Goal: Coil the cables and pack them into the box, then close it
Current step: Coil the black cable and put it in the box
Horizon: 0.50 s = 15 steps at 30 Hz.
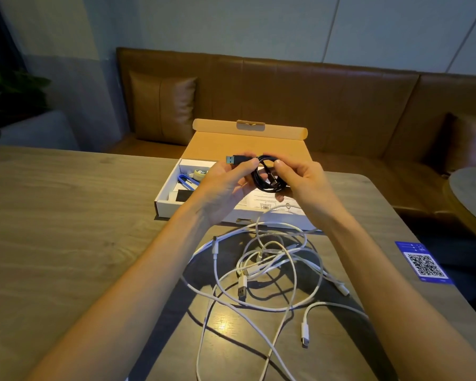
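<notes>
Both hands, left [226, 188] and right [300, 182], grasp coiled black USB cable [267, 177] above open white cardboard box [204, 210]. Tangled white cables [264, 270] lie on worktop [66, 229], nearside of box.

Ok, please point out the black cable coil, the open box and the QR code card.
black cable coil [268, 177], head view, on its wound loops.
open box [201, 211], head view, on its white front wall.
QR code card [425, 265], head view, on the printed code.

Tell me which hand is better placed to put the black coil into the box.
Probably the right hand: it grips the black coil itself, above the open box. The left hand pinches only the plug end.
</notes>
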### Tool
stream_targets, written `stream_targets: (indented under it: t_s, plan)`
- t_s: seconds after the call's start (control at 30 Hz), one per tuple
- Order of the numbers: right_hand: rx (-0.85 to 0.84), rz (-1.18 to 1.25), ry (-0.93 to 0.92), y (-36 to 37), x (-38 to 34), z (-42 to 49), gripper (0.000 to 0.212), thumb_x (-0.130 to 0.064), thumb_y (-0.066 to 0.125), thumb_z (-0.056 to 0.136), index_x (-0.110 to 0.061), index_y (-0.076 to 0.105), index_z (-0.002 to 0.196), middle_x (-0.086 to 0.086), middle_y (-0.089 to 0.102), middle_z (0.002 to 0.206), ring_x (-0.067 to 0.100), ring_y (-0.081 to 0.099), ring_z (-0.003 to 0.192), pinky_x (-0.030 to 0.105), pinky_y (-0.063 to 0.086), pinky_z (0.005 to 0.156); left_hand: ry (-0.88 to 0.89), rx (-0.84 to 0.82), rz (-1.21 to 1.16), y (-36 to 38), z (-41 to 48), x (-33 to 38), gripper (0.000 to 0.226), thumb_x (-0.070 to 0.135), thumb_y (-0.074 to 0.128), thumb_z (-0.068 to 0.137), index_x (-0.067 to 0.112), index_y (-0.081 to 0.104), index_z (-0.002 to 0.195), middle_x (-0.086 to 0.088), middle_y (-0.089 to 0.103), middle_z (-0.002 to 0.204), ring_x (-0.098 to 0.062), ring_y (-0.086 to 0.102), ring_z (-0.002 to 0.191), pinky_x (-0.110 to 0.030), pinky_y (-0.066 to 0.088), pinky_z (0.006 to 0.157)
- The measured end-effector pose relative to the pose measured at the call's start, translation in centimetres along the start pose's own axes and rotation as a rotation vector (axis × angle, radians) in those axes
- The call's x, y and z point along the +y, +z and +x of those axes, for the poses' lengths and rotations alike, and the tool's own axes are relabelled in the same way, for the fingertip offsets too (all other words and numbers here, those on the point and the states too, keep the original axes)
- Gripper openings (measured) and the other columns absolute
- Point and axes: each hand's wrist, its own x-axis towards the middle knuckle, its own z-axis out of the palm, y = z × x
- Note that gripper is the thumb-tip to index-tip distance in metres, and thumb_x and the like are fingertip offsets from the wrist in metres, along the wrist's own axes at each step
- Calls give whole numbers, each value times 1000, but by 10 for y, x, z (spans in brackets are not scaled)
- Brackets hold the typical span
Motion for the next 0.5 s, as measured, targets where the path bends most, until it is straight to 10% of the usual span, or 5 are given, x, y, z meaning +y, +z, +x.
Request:
stream_targets:
  t_s: [0.27, 0.5]
  plan:
    - [-92, 215, 83, -7, 1, 2, 30, -13, 51, 103, -21, 66, 127, -9, 75, 88, 10, 70, 83, 23, 55, 65, 105, -11, 221, -2, 0, 4, 14, 8, 60, 98, 18, 65, 107, -7, 71, 108, -17, 72, 95, -27, 58, 80]
    - [-232, 206, -5, -16, 5, -1, 47, 3, 60, 94, -16, 59, 137, 0, 73, 113, 24, 69, 108, 31, 59, 81, 242, 76, 502, 4, -1, -1, 20, 13, 55, 101, 32, 63, 105, 4, 69, 106, -12, 67, 100, -19, 56, 73]
